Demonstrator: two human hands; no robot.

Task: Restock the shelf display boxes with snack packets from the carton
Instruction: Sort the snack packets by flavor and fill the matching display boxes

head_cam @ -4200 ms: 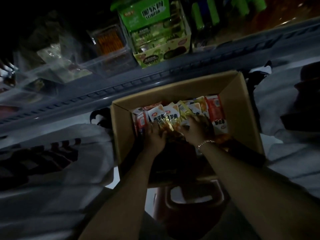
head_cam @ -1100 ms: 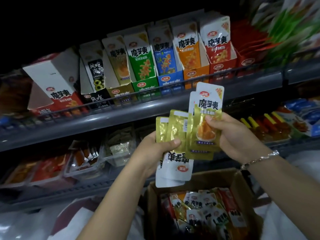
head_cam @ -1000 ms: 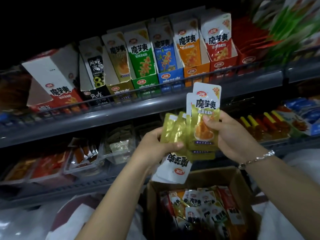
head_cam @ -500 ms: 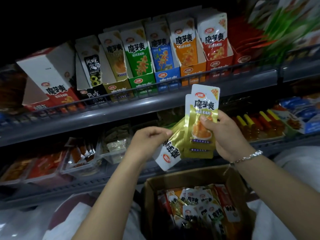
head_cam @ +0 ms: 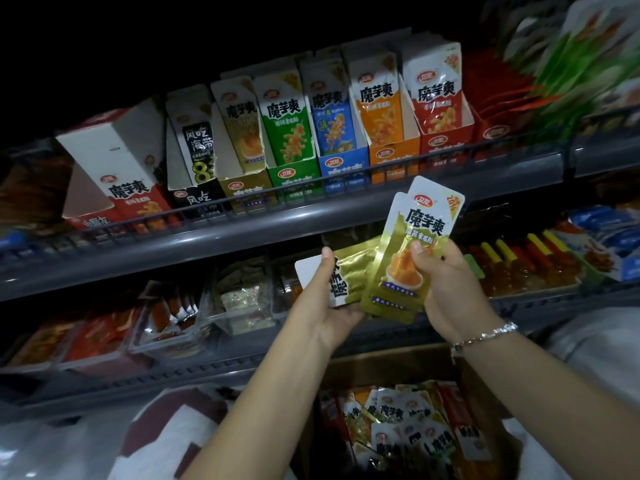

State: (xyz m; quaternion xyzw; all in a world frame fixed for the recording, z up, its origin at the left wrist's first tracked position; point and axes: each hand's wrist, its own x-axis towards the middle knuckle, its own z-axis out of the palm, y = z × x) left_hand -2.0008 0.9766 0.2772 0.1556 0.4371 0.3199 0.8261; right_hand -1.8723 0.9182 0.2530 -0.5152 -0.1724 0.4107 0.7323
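A dim shop aisle is filling the view, dark above, with a grey metal upper shelf [head_cam: 242, 233] running across and slanting up to the right. A lower shelf [head_cam: 138, 372] is sitting beneath it, carrying clear tubs [head_cam: 242, 299] of wrapped snacks and red packs on the left and red-and-yellow sticks [head_cam: 512, 265] on the right.

Along the upper shelf a row of display boxes is standing behind a wire rail: a white-and-red box [head_cam: 114, 174] tipped over at the far left, then a black box [head_cam: 194, 161], a gold display box [head_cam: 242, 161], a green box [head_cam: 291, 136], a blue box [head_cam: 336, 133], an orange box [head_cam: 384, 126] and a red box [head_cam: 440, 112], each showing upright packets in its own colour.

At the bottom right an open cardboard carton [head_cam: 485, 386] is sitting below the arms, crowded with mixed snack packets [head_cam: 401, 420].

Between the two shelves, the right hand [head_cam: 446, 285], wearing a silver bracelet [head_cam: 485, 337], is gripping a small stack of gold packets [head_cam: 412, 251] upright, thumb pressing across the front. The left hand [head_cam: 329, 306] is curling round a second gold bundle [head_cam: 349, 275] lying sideways, thumb on its face, its edge touching the upright stack.
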